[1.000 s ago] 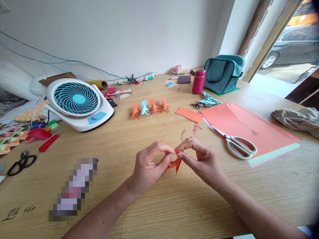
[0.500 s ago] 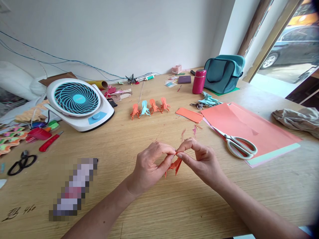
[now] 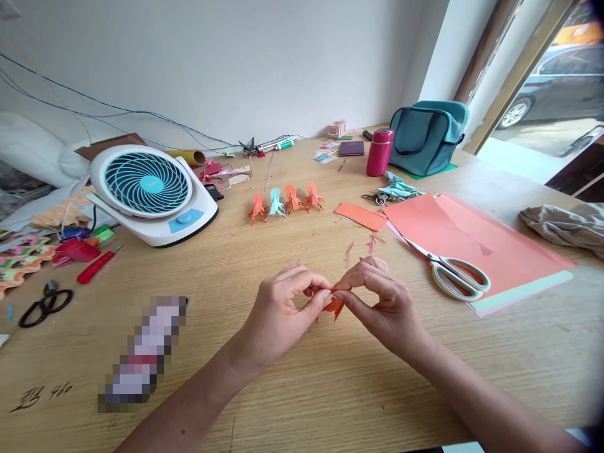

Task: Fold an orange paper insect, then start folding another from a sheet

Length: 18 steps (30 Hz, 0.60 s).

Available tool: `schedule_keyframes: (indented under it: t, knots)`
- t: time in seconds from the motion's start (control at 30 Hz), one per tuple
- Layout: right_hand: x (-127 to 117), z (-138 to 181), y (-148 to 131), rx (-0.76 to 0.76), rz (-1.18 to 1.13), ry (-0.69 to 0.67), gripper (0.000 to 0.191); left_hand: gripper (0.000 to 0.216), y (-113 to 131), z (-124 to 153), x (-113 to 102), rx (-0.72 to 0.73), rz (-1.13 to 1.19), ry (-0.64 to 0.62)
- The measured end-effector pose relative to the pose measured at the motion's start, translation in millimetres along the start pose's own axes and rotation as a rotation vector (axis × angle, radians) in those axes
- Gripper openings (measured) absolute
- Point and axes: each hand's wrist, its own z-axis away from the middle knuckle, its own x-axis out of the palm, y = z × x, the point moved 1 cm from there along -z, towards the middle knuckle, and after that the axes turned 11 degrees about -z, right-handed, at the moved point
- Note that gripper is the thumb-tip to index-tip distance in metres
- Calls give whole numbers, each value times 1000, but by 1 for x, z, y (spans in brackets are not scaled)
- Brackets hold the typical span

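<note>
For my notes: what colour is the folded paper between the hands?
Orange: the folded paper shows best in the head view.

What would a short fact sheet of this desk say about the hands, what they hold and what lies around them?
left hand: pinches the orange folded paper from its left
right hand: pinches the same paper from its right
paper figures: a row of four farther back, three orange and one blue
right side: white-handled scissors lying on a large orange sheet
left side: white and blue fan, red cutter, black scissors
back: magenta flask beside a teal bag
surface: wooden table
</note>
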Motion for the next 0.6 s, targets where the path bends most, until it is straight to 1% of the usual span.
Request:
schedule_keyframes:
  t: [0.23,0.3,0.4,0.47,0.53,0.6]
  knots:
    - [1,1,-1,-10,28,-27,12,17,4,1,3,-51,-7,-55]
    - [1,0,-1,2,10,-31,12,15,3,0,4,-103,62,-100]
    - [-1,0,0,57,-49,8,13,11,-1,-1,4,-187,254,-147]
    - [-2,0,2,111,-87,58,12,8,-3,-2,3,-219,343,-129]
    - [-3,0,4,151,-111,87,11,7,-5,-3,3,-230,361,-88]
    - [-3,1,4,157,-120,83,11,8,-5,-4,2,-237,352,-67]
